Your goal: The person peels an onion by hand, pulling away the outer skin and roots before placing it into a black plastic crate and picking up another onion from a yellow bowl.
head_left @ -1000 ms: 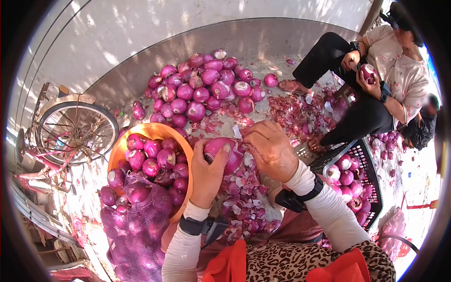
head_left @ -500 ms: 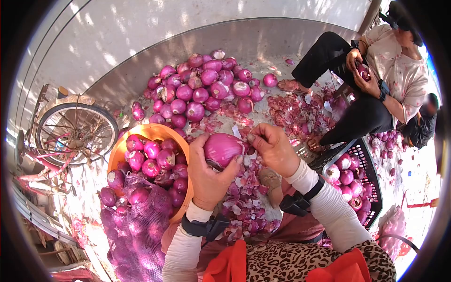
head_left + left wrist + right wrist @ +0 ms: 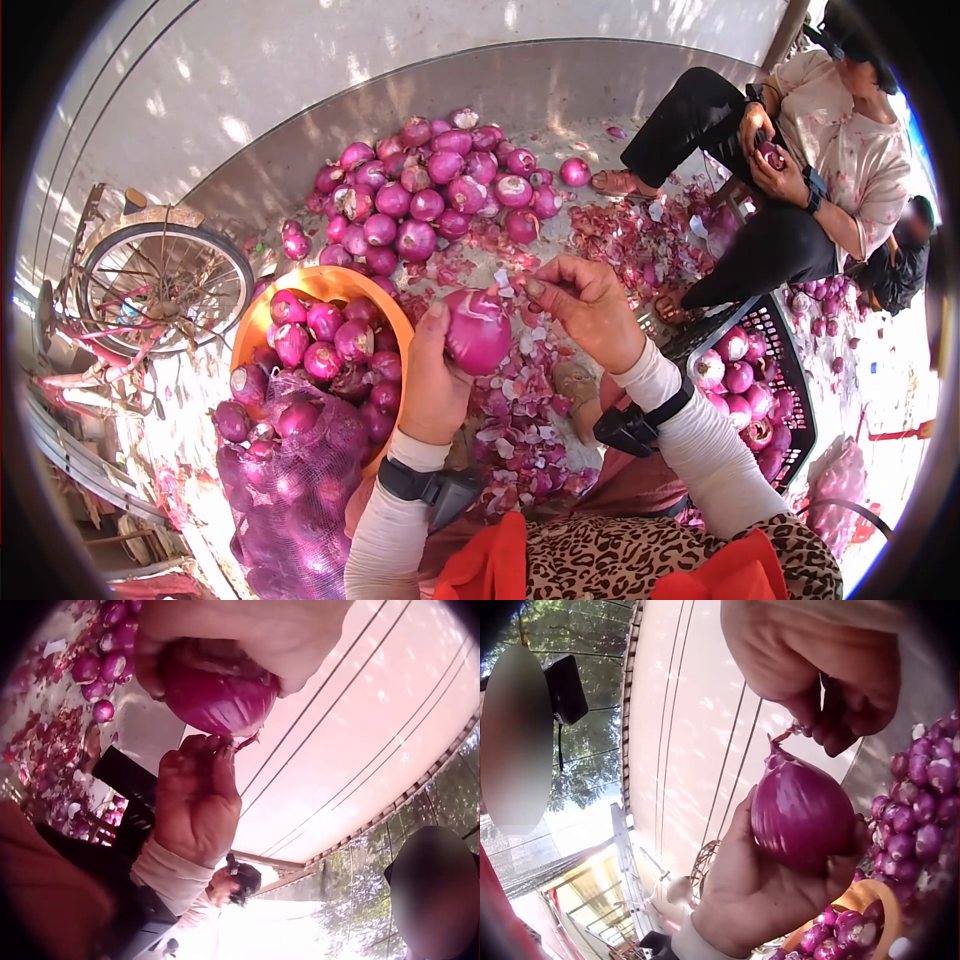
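- Glossy purple round onion [image 3: 478, 335] is sitting in the bare left hand [image 3: 438, 390], fingers curling round it; its neck [image 3: 780, 759] is now pointing higher than moments ago.
- Bare right hand [image 3: 592, 318] is pinching the dry reddish strand [image 3: 784, 736] — peeling apparently advancing there.

The onion [image 3: 804, 814] has a smooth, glossy skin, and light is shining on it. The strip of skin [image 3: 784, 736] at its tip looks dry and thin, rather like paper, and so do the scraps [image 3: 520, 450], which are crisp and curled. The tub [image 3: 393, 312] seems to be of smooth plastic, slightly glossy. The crate [image 3: 795, 385] is also plastic, black and pierced with holes. The bag [image 3: 295, 490] is a fine, soft net. Both sleeves [image 3: 715, 455] are of thin, wrinkled cloth, matt; the apron [image 3: 610, 555] is printed cloth. The wheel [image 3: 165, 285] has metal spokes, rather dull. The wall [image 3: 400, 50] looks smooth and matt.
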